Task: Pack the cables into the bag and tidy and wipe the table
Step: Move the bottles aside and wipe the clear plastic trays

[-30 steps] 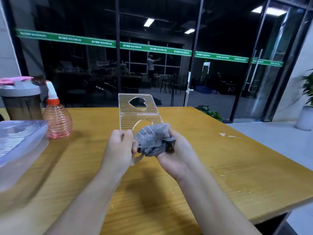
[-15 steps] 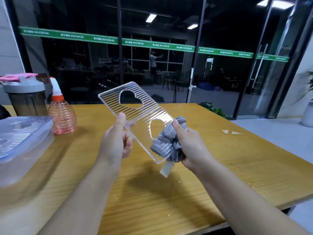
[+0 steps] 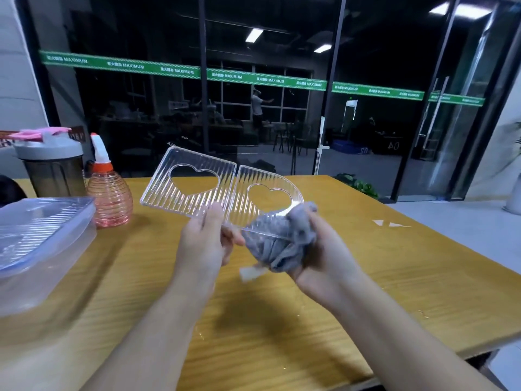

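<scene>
A long yellow wood-grain table [image 3: 352, 277] fills the lower half of the view, with a dark glass wall carrying a green band behind it. At the table's left edge sits a clear ribbed plastic storage box with its lid on [image 3: 39, 238]. Behind that box stand a dark shaker bottle with a grey lid and pink flap [image 3: 50, 165] and, just beside it, a pink ribbed spray bottle with an orange collar and white nozzle [image 3: 108, 196].

Held above the table's middle is a clear ribbed plastic panel with two heart-shaped cut-outs [image 3: 194, 182] (it looks like two hinged sections, lying nearly flat and tilted up toward the glass). The left hand [image 3: 204, 244] pinches the panel's near edge close to the seam, thumb on top. The right hand [image 3: 324, 249] grips a bunched grey cloth [image 3: 279, 241] and presses it against the panel's right-hand corner, so the cloth touches the plastic. The two hands are close but not touching. A small pale tag [image 3: 249, 273] hangs under the cloth.
</scene>
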The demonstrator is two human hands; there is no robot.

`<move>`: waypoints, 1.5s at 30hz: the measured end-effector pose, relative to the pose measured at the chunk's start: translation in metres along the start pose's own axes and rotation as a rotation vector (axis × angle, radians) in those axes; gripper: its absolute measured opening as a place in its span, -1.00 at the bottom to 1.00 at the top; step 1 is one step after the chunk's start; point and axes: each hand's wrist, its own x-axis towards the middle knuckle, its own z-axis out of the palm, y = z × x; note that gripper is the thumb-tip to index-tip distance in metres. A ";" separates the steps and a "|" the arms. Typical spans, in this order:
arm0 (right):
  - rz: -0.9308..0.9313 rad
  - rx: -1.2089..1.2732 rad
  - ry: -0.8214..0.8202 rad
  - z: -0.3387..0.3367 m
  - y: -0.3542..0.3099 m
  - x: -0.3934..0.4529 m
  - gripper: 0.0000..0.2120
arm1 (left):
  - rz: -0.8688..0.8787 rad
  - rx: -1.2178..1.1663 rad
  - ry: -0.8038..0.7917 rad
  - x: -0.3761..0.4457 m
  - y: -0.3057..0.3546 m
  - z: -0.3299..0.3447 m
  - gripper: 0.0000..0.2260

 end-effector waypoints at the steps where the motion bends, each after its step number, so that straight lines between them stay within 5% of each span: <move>1: -0.019 -0.074 0.017 0.002 0.005 0.000 -0.60 | 0.005 0.000 -0.001 0.000 -0.001 0.000 -0.72; 4: -0.123 -0.245 0.174 0.007 0.008 0.005 -0.79 | 0.040 0.022 -0.063 -0.001 -0.003 0.002 -0.78; 8: -0.116 -0.394 0.338 0.005 -0.003 0.008 -0.66 | 0.047 0.082 -0.117 -0.006 -0.002 0.002 -0.77; 12: -0.050 -0.297 0.270 0.001 -0.006 0.004 -0.65 | -0.035 0.134 -0.070 -0.005 -0.002 0.002 -0.56; 16: -0.050 -0.044 0.149 0.013 -0.004 -0.005 -0.71 | -0.135 0.065 -0.090 0.001 -0.008 0.003 -0.69; 20: -0.102 -0.085 0.072 0.025 0.009 -0.004 -0.86 | -0.248 -0.069 -0.161 -0.001 -0.011 0.006 -0.65; 30: -0.127 0.091 0.339 0.030 0.014 -0.001 -0.68 | -0.137 -0.241 -0.114 -0.001 -0.002 0.001 -0.62; 34: -0.103 0.208 0.099 0.045 0.026 -0.003 -0.75 | -0.159 -0.360 -0.184 -0.002 -0.003 0.005 -0.61; 40: -0.341 -0.675 0.207 0.048 0.043 0.010 -0.86 | -0.100 -0.160 -0.152 -0.004 -0.015 0.005 -0.66; 45: -0.289 -0.667 0.137 0.038 0.039 0.011 -0.87 | 0.074 0.137 0.026 -0.010 -0.009 0.005 -0.58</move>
